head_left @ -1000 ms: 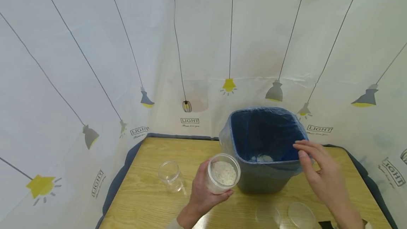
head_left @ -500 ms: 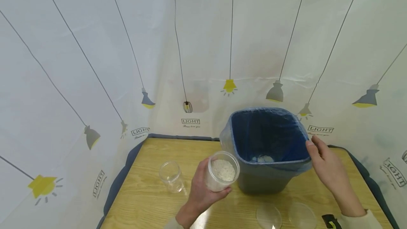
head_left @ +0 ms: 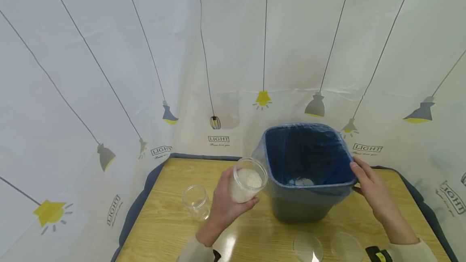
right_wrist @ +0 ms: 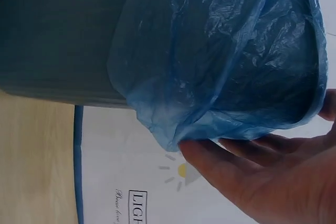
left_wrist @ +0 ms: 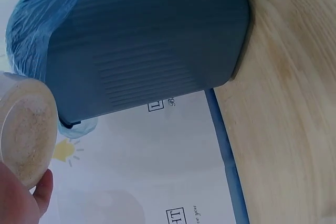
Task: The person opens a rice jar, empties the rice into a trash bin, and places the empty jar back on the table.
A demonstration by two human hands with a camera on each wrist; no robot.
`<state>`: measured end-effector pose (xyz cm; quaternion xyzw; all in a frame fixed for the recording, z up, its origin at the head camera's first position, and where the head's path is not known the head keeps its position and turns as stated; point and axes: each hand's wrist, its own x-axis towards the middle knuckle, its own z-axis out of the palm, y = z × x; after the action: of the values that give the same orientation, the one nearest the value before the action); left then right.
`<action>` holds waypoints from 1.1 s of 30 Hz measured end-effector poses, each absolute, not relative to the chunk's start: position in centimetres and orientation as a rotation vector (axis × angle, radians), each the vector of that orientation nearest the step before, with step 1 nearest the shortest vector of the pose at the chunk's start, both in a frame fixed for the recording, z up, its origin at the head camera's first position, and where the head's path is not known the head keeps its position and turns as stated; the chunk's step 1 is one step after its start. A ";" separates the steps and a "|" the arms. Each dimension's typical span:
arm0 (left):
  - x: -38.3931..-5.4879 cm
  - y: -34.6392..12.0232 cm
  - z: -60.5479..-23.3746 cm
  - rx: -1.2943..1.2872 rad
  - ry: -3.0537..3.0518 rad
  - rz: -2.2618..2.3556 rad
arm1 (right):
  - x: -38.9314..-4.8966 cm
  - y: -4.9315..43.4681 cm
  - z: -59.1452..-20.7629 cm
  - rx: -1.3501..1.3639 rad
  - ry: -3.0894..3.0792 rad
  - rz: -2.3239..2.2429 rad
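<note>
While the left hand (head_left: 225, 206) holds the jar (head_left: 242, 195) in the air above the desk (head_left: 165, 221), the jar's mouth is tilted up and toward the right. The fingers and thumb are curled around its wall, and the left wrist view shows its round base. White granular material (head_left: 250, 178) fills the jar to a level below the rim.

The bin (head_left: 301, 208) stands upright on the desk, just right of the jar; contact between the two cannot be confirmed. A blue plastic liner (head_left: 291, 192) is folded over the bin's rim and hangs down the outside. White matter (head_left: 302, 182) lies at the bottom of the bin.

The right hand (head_left: 375, 195) holds the bin at its right side, partly open, with the thumb at the rim and the other fingers lightly bent against the liner.

Left of the left hand, a clear container (head_left: 196, 202) stands on the desk. Two clear discs lie side by side near the front edge: a left disc (head_left: 308, 247) and a right disc (head_left: 346, 247). Behind the desk hangs a pale backdrop (head_left: 233, 51) printed with lamps.
</note>
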<state>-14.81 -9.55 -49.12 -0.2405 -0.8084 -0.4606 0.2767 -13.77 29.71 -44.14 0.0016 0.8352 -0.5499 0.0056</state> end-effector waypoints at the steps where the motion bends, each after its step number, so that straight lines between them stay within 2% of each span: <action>1: -15.0 -9.6 -49.0 -0.643 -2.171 -1.230 | -13.8 29.8 -44.2 0.006 2.579 -1.737; 11: -15.7 -9.8 -48.1 -0.583 -2.255 -1.199 | -14.2 29.6 -44.8 0.048 2.424 -1.740; 25: -17.9 -10.8 -45.3 -0.676 -2.251 -0.857 | -13.8 29.6 -45.4 0.017 2.403 -1.822; 33: -19.0 -11.0 -43.5 -0.763 -2.293 -0.687 | -13.9 29.4 -45.1 0.087 2.389 -1.778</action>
<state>-19.03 -10.99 -43.48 -0.2888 -0.8679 -0.2600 0.3094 -13.85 29.39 -45.11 0.0293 0.7993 -0.5948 0.0809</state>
